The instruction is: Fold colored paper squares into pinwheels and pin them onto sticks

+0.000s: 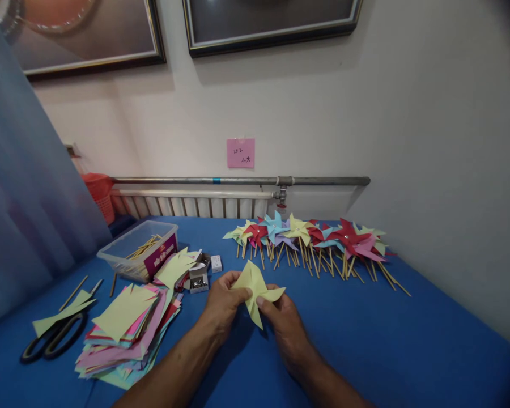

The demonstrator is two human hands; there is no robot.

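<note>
Between my two hands is a pale yellow paper pinwheel (252, 281), its blades folded in toward the centre. My left hand (226, 298) grips it from the left, the thumb pressed near its middle. On the other side my right hand (284, 317) pinches it, with that thumb also close to the centre. No stick shows on this pinwheel; what lies behind the paper is hidden. Small open boxes of metal pins (199, 282) stand just beyond my left hand, beside a small white box (216, 263).
Finished pinwheels on sticks (300, 229) lie in a row at the back right. On the left are a stack of coloured paper (125, 317), black-handled scissors (63, 337) under a paper piece, and a clear plastic tub (130, 249) of sticks. A blue cloth (365, 345) covers the table.
</note>
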